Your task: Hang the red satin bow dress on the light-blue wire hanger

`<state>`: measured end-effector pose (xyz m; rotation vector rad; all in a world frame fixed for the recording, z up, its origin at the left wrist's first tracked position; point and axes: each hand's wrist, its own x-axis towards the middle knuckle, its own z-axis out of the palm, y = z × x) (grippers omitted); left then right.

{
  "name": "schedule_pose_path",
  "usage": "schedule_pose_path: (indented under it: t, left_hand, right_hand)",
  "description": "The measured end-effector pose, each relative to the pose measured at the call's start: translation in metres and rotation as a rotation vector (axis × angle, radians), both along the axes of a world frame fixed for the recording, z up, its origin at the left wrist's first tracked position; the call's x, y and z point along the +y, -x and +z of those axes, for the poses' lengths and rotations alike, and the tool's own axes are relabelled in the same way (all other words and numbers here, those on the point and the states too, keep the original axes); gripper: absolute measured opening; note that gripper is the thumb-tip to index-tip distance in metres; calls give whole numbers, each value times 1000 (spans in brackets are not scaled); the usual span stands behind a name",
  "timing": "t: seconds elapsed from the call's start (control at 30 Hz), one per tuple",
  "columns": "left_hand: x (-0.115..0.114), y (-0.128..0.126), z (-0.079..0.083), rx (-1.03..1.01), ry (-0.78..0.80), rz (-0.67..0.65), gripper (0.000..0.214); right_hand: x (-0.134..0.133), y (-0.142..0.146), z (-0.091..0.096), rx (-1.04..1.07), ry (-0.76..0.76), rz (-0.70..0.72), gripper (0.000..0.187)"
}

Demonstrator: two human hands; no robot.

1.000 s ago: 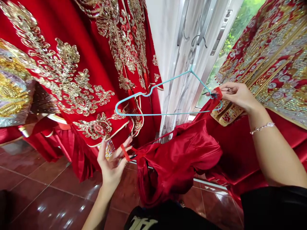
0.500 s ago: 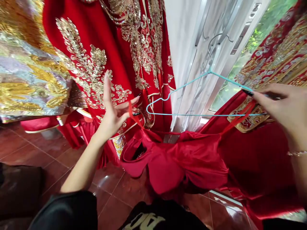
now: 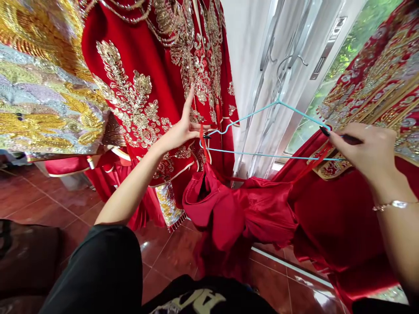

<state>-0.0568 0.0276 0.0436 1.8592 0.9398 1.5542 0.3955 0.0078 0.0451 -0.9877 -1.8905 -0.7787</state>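
Note:
My left hand [image 3: 183, 132] pinches a thin red strap [image 3: 203, 138] right at the left end of a light blue wire hanger [image 3: 258, 154], its index finger raised. My right hand [image 3: 368, 146] grips the hanger's right end between thumb and fingers, and the garment's other strap [image 3: 314, 168] runs down from there. Below the hanger's bar droops the red dress [image 3: 229, 213], its cups folded and facing me. The silver hook of the hanger points up with nothing on it. Whether the left strap is fully around the hanger's end I cannot tell.
Ahead hangs a red jacket [image 3: 147, 56] with gold beading. A gold and pastel sequined garment [image 3: 55, 100] is at left, another beaded red garment [image 3: 369, 83] at right. Behind are a white door frame [image 3: 252, 52] and window. A dark brown object [image 3: 29, 261] stands on the red tiles [image 3: 157, 257].
My left hand has moved right and up, bringing the strap to the hanger's left end. The hanger has shifted slightly left, and the dress's left side has risen.

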Motion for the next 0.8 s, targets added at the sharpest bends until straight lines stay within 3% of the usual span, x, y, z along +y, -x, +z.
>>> schedule_pose_path:
  t: [0.13, 0.23, 0.43, 0.53, 0.67, 0.73, 0.8]
  left_hand:
    - [-14, 13, -2, -69, 32, -40, 97]
    - [-18, 4, 1, -14, 46, -82, 98]
    - [4, -39, 12, 157, -24, -147, 76]
    - [9, -39, 21, 388, -42, -134, 70]
    - [-9, -7, 39, 732, -81, 58, 60]
    - [-28, 6, 40, 728, -187, 224, 44]
    - [-51, 10, 29, 641, -332, 333, 27]
  right_hand:
    - [5, 1, -2, 41, 41, 21, 44]
    - [8, 3, -4, 63, 49, 33, 44]
    - [4, 5, -11, 85, 75, 44, 37]
    - [0, 7, -20, 125, 146, 75, 28]
    - [-5, 10, -38, 195, 172, 53, 17]
    - [-10, 10, -49, 241, 82, -12, 27]
    - [-17, 8, -64, 308, -41, -56, 42]
